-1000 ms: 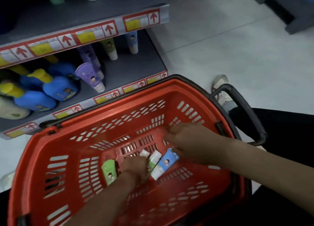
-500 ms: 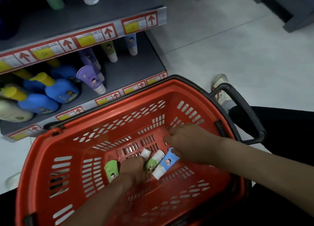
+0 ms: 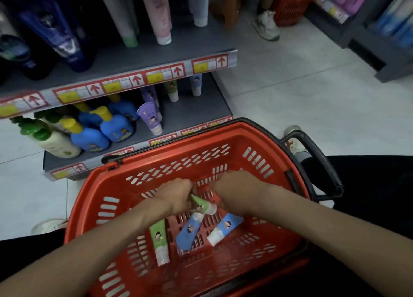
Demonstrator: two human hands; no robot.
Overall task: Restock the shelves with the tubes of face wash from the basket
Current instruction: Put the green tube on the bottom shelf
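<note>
Reaching both forearms down into the red basket [image 3: 223, 130], I curl my left hand [image 3: 176, 196] round a green tube [image 3: 201, 205], held above the basket floor. My right hand [image 3: 237, 191] sits beside its cap, fingers bent; whether it grips anything I cannot tell. Three more tubes [image 3: 190, 232] lie below.

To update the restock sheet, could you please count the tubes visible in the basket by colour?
Green: 2 (loose green tube; held green tube, in the grip of the left hand)
Blue: 2 (left blue tube; right blue tube)
Total: 4 in view; more may lie hidden.
</note>
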